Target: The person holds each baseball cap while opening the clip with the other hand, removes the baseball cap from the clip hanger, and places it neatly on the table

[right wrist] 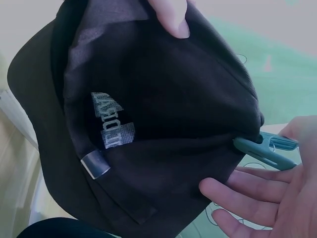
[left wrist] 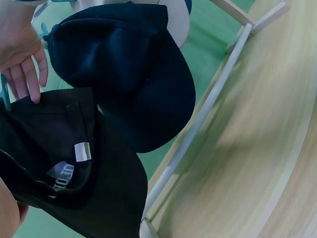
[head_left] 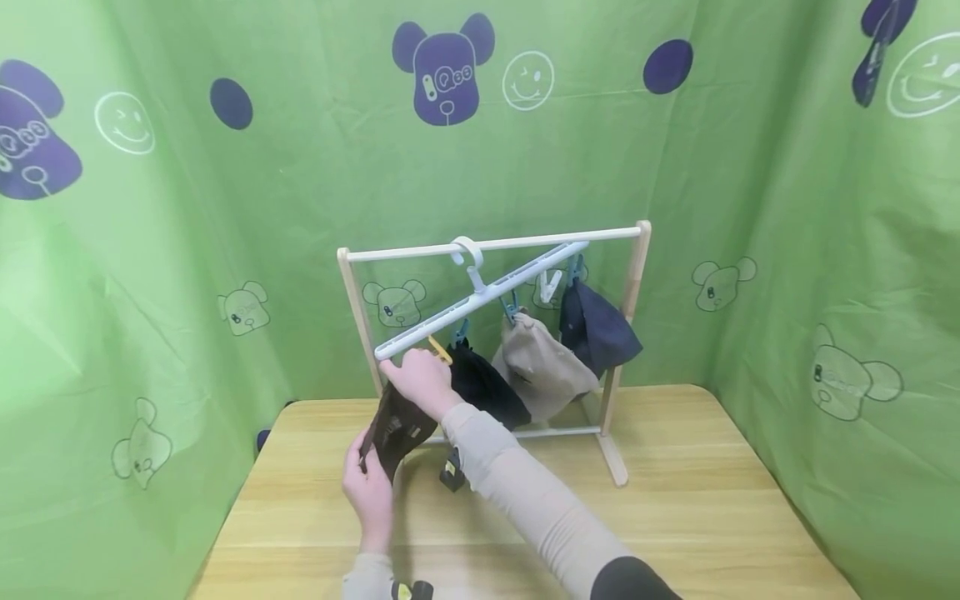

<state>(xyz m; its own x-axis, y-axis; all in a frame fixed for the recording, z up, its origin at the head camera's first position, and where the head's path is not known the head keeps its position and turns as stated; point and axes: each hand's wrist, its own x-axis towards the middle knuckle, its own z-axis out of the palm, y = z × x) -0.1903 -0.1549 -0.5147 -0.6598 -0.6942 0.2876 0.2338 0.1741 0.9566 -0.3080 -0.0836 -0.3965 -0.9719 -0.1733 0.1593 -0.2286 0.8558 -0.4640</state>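
My left hand [head_left: 369,492] grips a dark brown baseball cap [head_left: 401,429] by its edge; its thumb [right wrist: 171,20] lies over the cap's inside in the right wrist view. A teal clip [right wrist: 267,150] bites the opposite edge of this cap, below the low left end of a pale blue clip hanger [head_left: 480,293]. Around that clip is my right hand [head_left: 422,379], its fingers [right wrist: 252,196] loosely straight beneath it and its thumb beside the handles. A white label and printed lettering show inside the cap.
The hanger hooks over a wooden rack [head_left: 633,283] and tilts up to the right. From it hang a black cap [head_left: 483,387], a beige cap [head_left: 536,367] and a navy cap [head_left: 596,329]. A yellow clip [head_left: 440,350] and a white clip [head_left: 550,286] hold nothing. Below is the wooden table [head_left: 697,492].
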